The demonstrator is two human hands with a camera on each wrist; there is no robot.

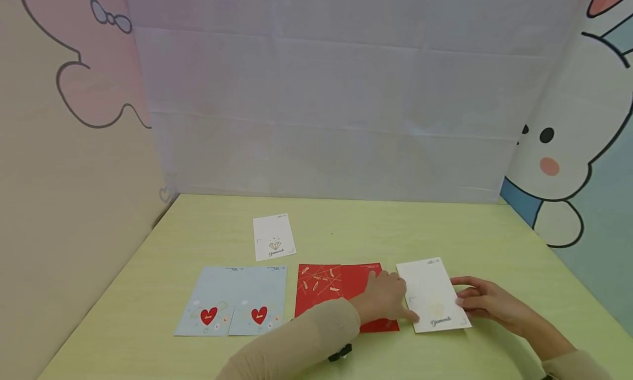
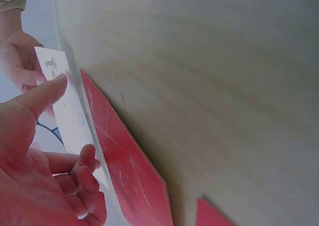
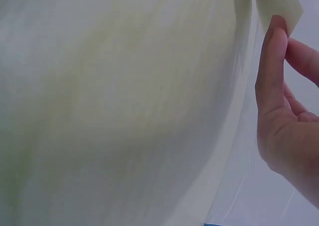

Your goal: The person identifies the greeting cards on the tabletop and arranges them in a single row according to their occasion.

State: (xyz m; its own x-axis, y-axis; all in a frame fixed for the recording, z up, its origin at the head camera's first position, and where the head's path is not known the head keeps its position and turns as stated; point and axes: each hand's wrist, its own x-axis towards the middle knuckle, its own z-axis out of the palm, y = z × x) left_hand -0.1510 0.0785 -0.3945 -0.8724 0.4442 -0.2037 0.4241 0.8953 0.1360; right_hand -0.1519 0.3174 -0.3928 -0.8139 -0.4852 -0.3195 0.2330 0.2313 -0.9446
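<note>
A white card (image 1: 431, 294) with gold print lies on the green table (image 1: 346, 226), right of two red cards (image 1: 318, 288). My left hand (image 1: 406, 308) reaches across the right-hand red card (image 1: 357, 281), and its fingers touch the white card's left edge. My right hand (image 1: 462, 295) lies at the card's right edge with straight fingers against it. In the left wrist view the left thumb (image 2: 47, 91) sits by the white card (image 2: 70, 117), beside a red card (image 2: 124, 161). The right wrist view shows my right hand's fingers (image 3: 273, 61) at the white card's corner (image 3: 279, 2).
Two light blue cards with red hearts (image 1: 232, 301) lie side by side at the left. Another white card (image 1: 273, 236) lies further back. Cartoon-printed panels (image 1: 568, 149) wall in the table on both sides, with a pale sheet behind.
</note>
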